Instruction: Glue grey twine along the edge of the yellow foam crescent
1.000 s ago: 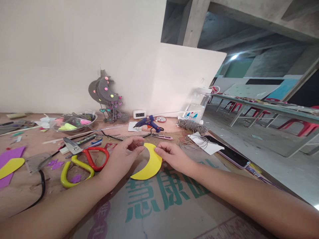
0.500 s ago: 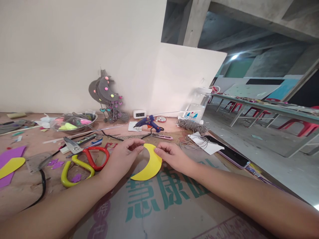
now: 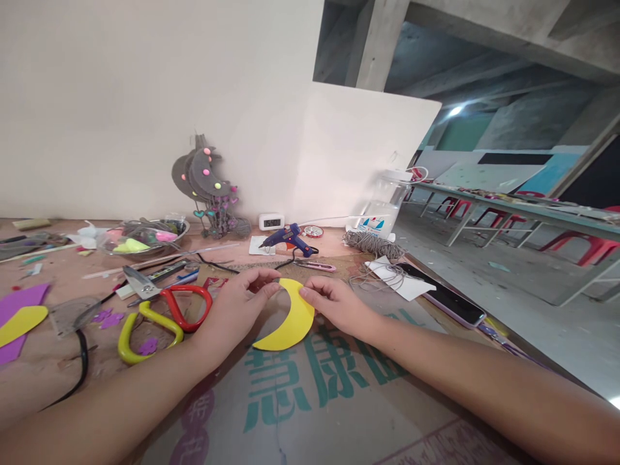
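Observation:
A yellow crescent moon cutout (image 3: 294, 320), flat like foam or felt, is between my hands above the printed cardboard (image 3: 310, 413). My left hand (image 3: 245, 310) is closed in a pinch at its upper tip. With thumb and fingers, my right hand (image 3: 336, 303) grips the outer edge near the top. The crescent's lower point hangs free toward the left. Beside my left wrist lie scissors with red and yellow handles (image 3: 186, 308). Behind my hands, a blue glue gun (image 3: 293, 240) rests near a small white paper.
Grey crescent ornaments (image 3: 206, 174) stand against the wall, near a bowl of coloured pieces (image 3: 140, 237). A digital clock (image 3: 271, 222), a grey yarn bundle (image 3: 372, 245), a plastic jug (image 3: 380, 203) and a phone (image 3: 445, 297) line the back and right. Purple and yellow sheets (image 3: 22, 323) lie left.

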Action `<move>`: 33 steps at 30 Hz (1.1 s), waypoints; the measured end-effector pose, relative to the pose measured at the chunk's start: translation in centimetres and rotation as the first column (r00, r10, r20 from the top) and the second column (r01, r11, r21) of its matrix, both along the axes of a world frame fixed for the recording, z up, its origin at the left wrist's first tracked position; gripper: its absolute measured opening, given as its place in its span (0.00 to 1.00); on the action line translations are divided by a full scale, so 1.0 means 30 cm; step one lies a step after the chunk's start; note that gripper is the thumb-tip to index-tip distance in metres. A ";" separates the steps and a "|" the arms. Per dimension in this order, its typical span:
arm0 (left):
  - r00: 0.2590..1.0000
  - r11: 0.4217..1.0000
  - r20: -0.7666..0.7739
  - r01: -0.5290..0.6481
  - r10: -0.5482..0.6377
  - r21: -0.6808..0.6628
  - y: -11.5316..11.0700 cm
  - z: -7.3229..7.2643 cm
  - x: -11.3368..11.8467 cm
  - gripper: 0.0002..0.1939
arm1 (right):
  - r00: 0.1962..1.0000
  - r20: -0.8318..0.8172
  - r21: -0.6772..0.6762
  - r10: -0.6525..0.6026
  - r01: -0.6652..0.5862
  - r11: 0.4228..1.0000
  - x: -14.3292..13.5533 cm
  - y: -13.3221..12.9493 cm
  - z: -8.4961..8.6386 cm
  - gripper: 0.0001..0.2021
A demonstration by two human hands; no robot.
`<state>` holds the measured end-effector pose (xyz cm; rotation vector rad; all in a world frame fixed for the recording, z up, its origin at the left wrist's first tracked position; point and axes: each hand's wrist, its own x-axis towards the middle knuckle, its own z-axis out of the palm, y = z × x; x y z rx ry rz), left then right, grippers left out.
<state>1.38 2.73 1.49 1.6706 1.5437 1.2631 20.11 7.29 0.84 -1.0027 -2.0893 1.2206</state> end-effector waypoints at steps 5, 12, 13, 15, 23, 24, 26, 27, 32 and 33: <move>1.000 1.000 -0.015 0.005 -0.005 0.012 -0.002 0.001 0.000 0.11 | 1.000 0.002 0.004 0.002 -0.002 1.000 0.000 0.000 0.000 0.17; 1.000 1.000 0.006 0.011 -0.012 0.022 0.004 -0.005 -0.001 0.13 | 1.000 0.003 0.039 -0.019 0.019 0.999 0.001 0.001 0.000 0.18; 1.000 0.999 0.015 0.010 -0.010 0.033 0.006 -0.009 -0.001 0.13 | 0.999 -0.010 0.059 -0.035 0.036 0.998 0.002 0.002 0.002 0.18; 1.000 0.999 0.029 0.005 -0.006 0.053 0.010 -0.016 -0.001 0.15 | 0.997 -0.040 0.108 -0.069 0.073 0.991 0.005 0.004 0.006 0.18; 1.000 0.998 -0.027 -0.011 0.013 0.065 0.007 -0.011 -0.003 0.12 | 0.999 -0.018 0.033 -0.026 0.027 0.999 0.004 0.001 0.011 0.18; 0.999 0.998 -0.042 -0.015 0.017 0.058 0.006 -0.008 -0.003 0.11 | 1.000 -0.016 0.029 -0.022 0.023 0.999 0.003 0.000 0.011 0.18; 0.999 0.999 -0.049 -0.020 0.022 0.047 0.002 -0.002 -0.003 0.11 | 1.000 -0.012 0.028 -0.020 0.020 0.999 0.003 0.000 0.011 0.18; 0.999 0.999 -0.042 -0.022 0.024 0.046 0.001 0.000 -0.003 0.11 | 1.000 -0.011 0.028 -0.019 0.020 0.999 0.003 0.000 0.011 0.18; 0.999 0.999 -0.031 -0.024 0.025 0.036 -0.004 0.003 -0.001 0.11 | 0.999 -0.033 0.005 0.001 -0.001 1.000 0.005 0.000 0.010 0.18; 0.999 0.999 -0.027 -0.030 0.030 0.033 -0.003 0.002 -0.001 0.11 | 0.999 -0.044 0.002 0.013 -0.013 1.000 0.004 0.000 0.009 0.18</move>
